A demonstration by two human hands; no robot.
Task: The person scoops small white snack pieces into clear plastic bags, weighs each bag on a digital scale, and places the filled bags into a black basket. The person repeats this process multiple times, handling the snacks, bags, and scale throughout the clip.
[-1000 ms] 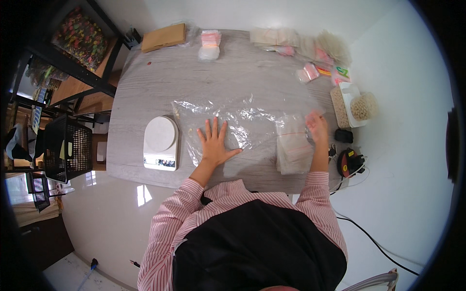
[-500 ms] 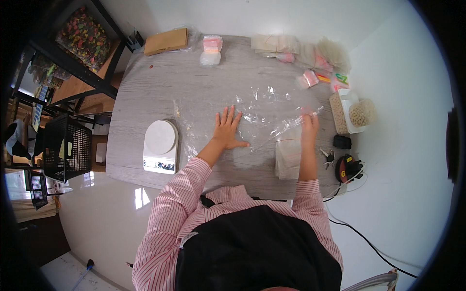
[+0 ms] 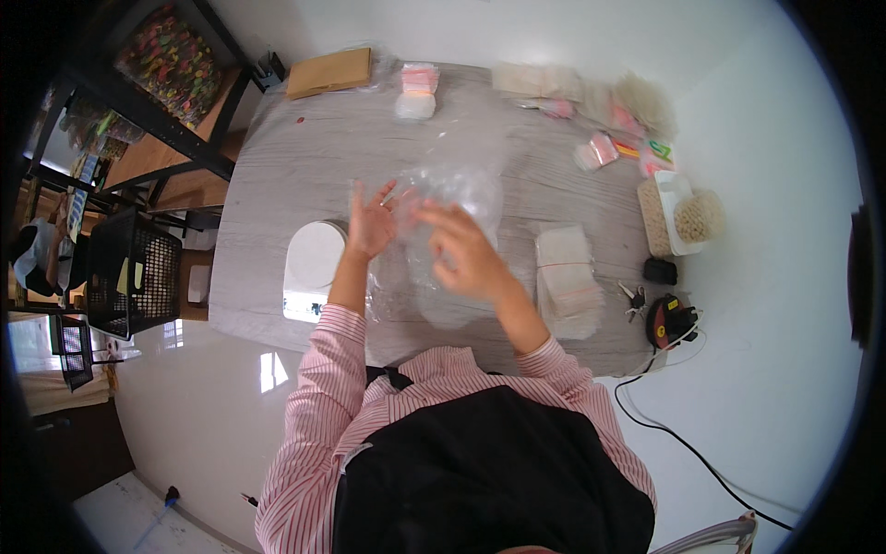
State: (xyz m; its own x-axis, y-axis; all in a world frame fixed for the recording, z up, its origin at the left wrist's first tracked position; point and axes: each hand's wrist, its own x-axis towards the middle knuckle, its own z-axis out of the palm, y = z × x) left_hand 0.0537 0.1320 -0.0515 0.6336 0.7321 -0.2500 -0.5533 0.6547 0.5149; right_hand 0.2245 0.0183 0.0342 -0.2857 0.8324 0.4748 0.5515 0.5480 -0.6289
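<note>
A clear plastic bag (image 3: 472, 198) lies loosely across the middle of the table, its far part lifted and shiny. My left hand (image 3: 372, 226) is at the bag's left edge, palm turned up and fingers spread. Over the bag reaches my right hand (image 3: 466, 254), blurred, its fingertips pointing left toward the left hand. Whether those fingers pinch the film is not clear. Just left of my left forearm stands a white kitchen scale (image 3: 314, 258). To the right of my right hand rests a stack of flat translucent bags (image 3: 565, 282) with a red line across it.
Along the back lie a brown cardboard piece (image 3: 329, 74), a banded bundle of small bags (image 3: 418, 90) and more bag stacks (image 3: 537, 81). At right are a tub of beige pellets (image 3: 657, 217), keys (image 3: 635, 300) and a round power socket (image 3: 672, 323). A black crate (image 3: 134, 277) is left.
My right hand has swept left from the bag's right end, and the film has moved with it and bunched. My left hand has shifted left and turned from palm-down to palm-up.
</note>
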